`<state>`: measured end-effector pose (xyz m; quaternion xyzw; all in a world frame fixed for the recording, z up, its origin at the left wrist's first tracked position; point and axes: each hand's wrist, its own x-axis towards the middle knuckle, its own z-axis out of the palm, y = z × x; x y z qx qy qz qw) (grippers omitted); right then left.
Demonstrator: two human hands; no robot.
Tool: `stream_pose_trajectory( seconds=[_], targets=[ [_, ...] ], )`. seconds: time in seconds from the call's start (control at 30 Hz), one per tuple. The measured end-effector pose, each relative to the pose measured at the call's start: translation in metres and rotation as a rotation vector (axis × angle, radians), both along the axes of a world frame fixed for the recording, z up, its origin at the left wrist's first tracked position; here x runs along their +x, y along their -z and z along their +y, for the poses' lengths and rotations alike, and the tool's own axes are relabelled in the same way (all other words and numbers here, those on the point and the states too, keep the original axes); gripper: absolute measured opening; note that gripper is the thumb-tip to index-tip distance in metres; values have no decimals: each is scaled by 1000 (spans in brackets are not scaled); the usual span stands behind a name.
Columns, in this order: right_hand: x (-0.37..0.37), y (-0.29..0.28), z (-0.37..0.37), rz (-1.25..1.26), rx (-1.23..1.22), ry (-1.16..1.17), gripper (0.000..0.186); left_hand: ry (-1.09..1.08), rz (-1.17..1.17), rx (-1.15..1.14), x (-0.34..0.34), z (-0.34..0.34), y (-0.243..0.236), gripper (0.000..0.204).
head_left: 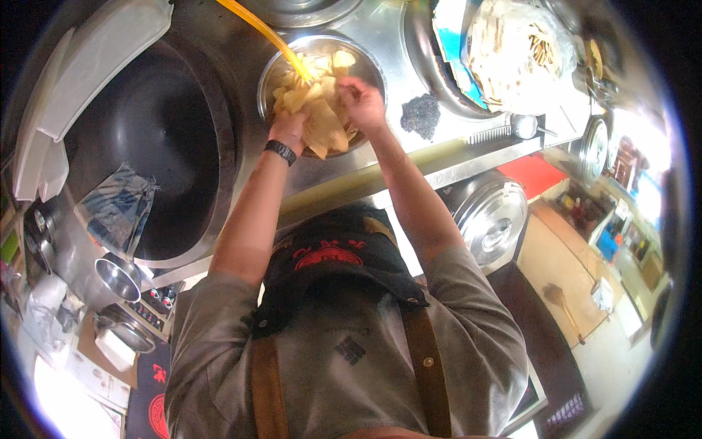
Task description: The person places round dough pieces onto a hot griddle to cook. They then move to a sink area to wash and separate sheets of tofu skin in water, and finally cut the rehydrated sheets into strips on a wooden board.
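Observation:
Pale yellow, thin flat sheets, perhaps tofu skin, fill a round steel bowl [375, 69] on the steel counter. My left hand [291, 126], a dark watch on its wrist, is closed on one of the pale yellow sheets [324, 130] at the near left side of the bowl. That sheet hangs down toward the bowl's near rim. On the right side of the bowl, my right hand [363, 104] has its fingers curled in beside the sheets. What its fingertips pinch, if anything, is blurred. A yellow hose [263, 31] reaches down into the bowl from above.
A large black wok [157, 110] lies left, with a blue-grey cloth [121, 205] over its near edge. Right of the bowl sits a dark scrubbing pad [420, 116]. Farther right is a plastic bag [515, 58] of pale pieces. A lidded steel pot [493, 223] stands below the counter edge.

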<state>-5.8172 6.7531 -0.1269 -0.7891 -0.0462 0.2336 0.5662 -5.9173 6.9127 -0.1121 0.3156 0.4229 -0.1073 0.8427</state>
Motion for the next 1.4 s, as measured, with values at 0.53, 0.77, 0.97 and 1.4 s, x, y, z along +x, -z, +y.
stream_pose_trajectory(
  seconds=[0.53,0.77,0.97,1.4],
  targets=[
    [22,20,-9,-418,-592,-449,39,-317,-382,-341,-49,47,-54,48],
    [29,-86,-7,-567,-481,-714,19,-73,-305,249,-43,34,-29,38],
    [44,-188,20,-420,-339,-999,19,100,-437,688,-8,37,-50,37],
    [53,-152,76,-109,-260,-736,16,59,-289,-56,2,21,-29,38]
  ],
)
